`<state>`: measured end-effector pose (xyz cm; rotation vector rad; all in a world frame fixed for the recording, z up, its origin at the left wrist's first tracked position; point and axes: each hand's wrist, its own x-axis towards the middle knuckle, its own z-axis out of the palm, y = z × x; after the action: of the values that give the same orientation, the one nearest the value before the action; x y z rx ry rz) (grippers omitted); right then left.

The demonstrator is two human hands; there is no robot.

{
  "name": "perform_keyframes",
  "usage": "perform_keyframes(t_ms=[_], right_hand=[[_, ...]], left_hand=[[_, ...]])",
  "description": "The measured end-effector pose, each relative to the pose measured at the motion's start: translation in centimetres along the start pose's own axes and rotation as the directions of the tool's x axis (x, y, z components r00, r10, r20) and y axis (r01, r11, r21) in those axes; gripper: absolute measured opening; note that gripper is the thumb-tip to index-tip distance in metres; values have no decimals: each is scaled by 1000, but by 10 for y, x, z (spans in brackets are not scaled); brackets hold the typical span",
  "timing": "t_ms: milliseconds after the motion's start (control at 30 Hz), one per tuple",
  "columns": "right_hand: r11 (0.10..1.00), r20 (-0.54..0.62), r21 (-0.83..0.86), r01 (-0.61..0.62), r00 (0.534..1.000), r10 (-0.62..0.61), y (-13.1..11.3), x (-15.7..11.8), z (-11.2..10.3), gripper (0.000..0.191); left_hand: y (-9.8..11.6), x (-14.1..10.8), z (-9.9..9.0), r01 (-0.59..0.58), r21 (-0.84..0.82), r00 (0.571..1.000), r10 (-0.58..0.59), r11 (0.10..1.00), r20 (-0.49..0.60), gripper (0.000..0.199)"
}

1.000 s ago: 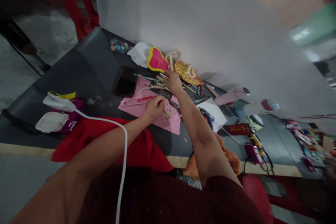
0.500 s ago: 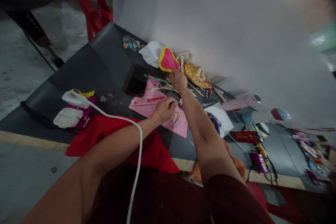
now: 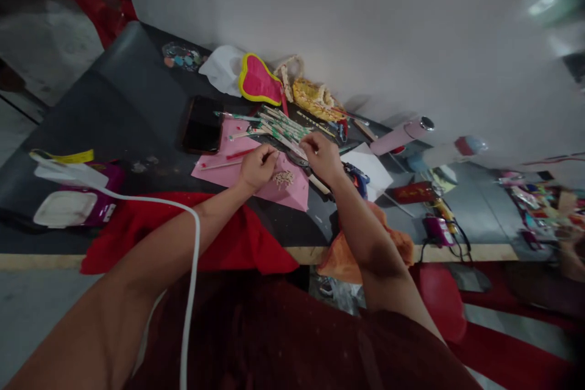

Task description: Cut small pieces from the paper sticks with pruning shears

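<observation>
My left hand (image 3: 258, 166) is closed, its thumb and fingertips pinched together above a pink sheet (image 3: 256, 178); whatever it pinches is too small to make out. To its right my right hand (image 3: 322, 155) has curled fingers in a pinch, beside the end of a bundle of thin green-and-white sticks (image 3: 284, 124). Just below and between the hands lies a small pile of pale pieces (image 3: 283, 178) on the sheet. A red stick (image 3: 239, 153) and a pale stick (image 3: 221, 164) lie left of my left hand. Dark-handled tools are partly hidden by my right hand.
A phone (image 3: 202, 125) lies left of the sheet. Behind stand a pink heart-shaped box with yellow rim (image 3: 260, 79) and a yellow woven basket (image 3: 315, 97). A white cable (image 3: 195, 244) crosses over my left forearm. A pink bottle (image 3: 403, 135) is at the right.
My right hand has come back from beside the heart-shaped box toward my left hand, uncovering the stick bundle. The view has shifted, so the table appears further left and higher.
</observation>
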<state>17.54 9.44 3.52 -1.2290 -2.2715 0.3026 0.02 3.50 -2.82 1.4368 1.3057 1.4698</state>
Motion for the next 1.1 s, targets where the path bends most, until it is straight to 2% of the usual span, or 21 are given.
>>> perform_keyframes(t_ms=[67,133,200,267,400,567,800,1000,1100], right_hand=[[992,9,117,-41,999,40,0,-27,6,12],[973,-34,222,-65,997,74,0,-50,16,12],[956,-99,288,-45,992,77,1,-65,25,11],[952,-114,305,2,993,34,3,-72,30,9],[939,-122,331,95,991,-57,6,-74,29,14],[953,-119,252,166,983,-140,9,-73,30,22],[954,-87,230,193,980,-177,3,-77,29,28],[906,-74,390,162,987,-144,-3,-79,22,35],[910,-65,383,157,988,-143,-4,-78,21,23]], left_hand=[[3,-2,0,-7,7,999,7,1000,50,15],[8,-6,-1,-44,33,991,39,999,126,14],[13,-11,0,-70,86,978,51,994,201,14],[15,-16,2,-33,129,968,-1,991,251,17],[14,-19,7,51,82,961,-71,995,266,23],[12,-17,12,125,11,956,-124,992,267,26],[19,-20,9,222,-98,932,-182,970,312,27],[18,-19,4,269,-225,927,-189,936,323,31],[18,-18,4,292,-259,926,-203,921,319,33]])
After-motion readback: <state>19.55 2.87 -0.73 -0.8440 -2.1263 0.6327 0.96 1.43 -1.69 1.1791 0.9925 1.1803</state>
